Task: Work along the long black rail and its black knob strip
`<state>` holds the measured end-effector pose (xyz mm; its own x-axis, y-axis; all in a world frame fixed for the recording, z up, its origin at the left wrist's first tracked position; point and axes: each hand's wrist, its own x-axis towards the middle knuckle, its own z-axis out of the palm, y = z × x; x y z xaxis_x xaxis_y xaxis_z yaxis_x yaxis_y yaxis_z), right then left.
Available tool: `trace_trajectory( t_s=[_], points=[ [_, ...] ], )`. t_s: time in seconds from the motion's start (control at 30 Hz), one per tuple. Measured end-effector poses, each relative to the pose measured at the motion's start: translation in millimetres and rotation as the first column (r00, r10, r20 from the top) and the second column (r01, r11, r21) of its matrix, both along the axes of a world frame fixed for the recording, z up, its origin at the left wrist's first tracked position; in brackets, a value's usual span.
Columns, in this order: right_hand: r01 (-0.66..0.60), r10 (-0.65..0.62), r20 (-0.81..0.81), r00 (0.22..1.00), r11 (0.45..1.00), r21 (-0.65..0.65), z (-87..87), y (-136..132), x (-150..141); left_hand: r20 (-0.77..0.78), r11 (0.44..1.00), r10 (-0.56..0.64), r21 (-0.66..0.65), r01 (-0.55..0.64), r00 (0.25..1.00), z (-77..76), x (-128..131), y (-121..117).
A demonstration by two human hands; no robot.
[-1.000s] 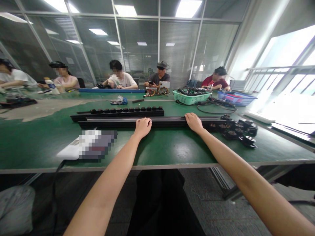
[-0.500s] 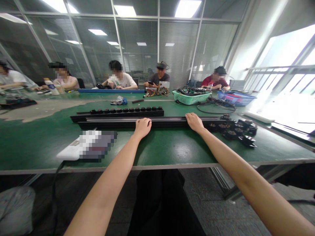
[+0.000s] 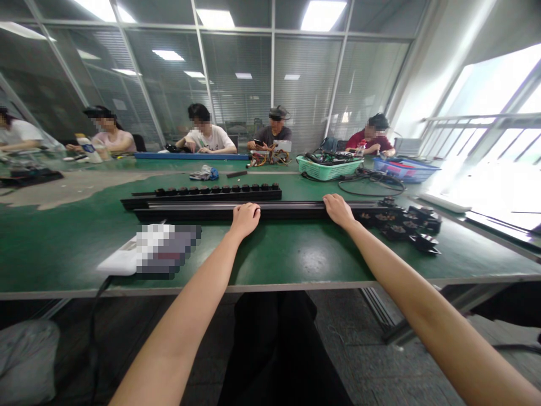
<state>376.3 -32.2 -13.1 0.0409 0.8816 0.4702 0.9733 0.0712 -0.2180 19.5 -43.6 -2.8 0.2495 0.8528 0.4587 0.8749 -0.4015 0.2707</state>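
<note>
Both hands lie palm down at 12 o'clock, the fingers curved over the near edge of the long black rail (image 3: 220,211). Neither hand is spread wide; whether either is gripping firmly or merely resting cannot be told. The left hand (image 3: 245,220) is on the rail left of centre, the right hand (image 3: 338,210) right of centre. Nothing stands between the hands and the rail. Just beyond it lies a black bar with a row of round black fittings (image 3: 215,193), parallel and almost touching. At 2 o'clock, a heap of black connectors (image 3: 406,226) touches the rail's right end. At 10 o'clock, a pixelated white-and-grey device (image 3: 147,251) sits near the left hand, its black cable (image 3: 95,332) dropping over the table edge. The surface is a worn green table mat (image 3: 296,260). Farther off are a green basket (image 3: 329,168), a blue basket (image 3: 406,170) and seated co-workers (image 3: 273,132) working at the far side, then glass partitions (image 3: 236,84). Compared with the previous frame, the right hand sits slightly farther right along the rail; the left hand matches.
</note>
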Motion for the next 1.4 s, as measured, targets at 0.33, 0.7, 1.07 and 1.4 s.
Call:
trace_trajectory(
  t_s=[0.33, 0.7, 1.07, 1.4],
  points=[
    [0.018, -0.018, 0.015, 1.0, 1.0, 0.002, -1.2, -1, 9, -0.004, 1.0, 0.012, -0.001, -0.012, 1.0, 0.1, 1, 0],
    [0.014, -0.013, 0.056, 0.998, 1.0, -0.02, 0.9, -3, 15, -0.001, 1.0, 0.01, -0.014, -0.01, 1.0, 3.6, 3, -3],
    [0.044, -0.044, -0.004, 0.999, 0.999, -0.012, -2.0, 0, 26, -0.01, 1.0, 0.007, -0.019, -0.007, 1.0, 3.8, 3, -3],
    [0.078, -0.079, -0.034, 0.996, 0.996, -0.035, 0.7, -3, 35, -0.005, 1.0, 0.001, 0.0, -0.001, 1.0, 1.6, 1, -1]
  ],
)
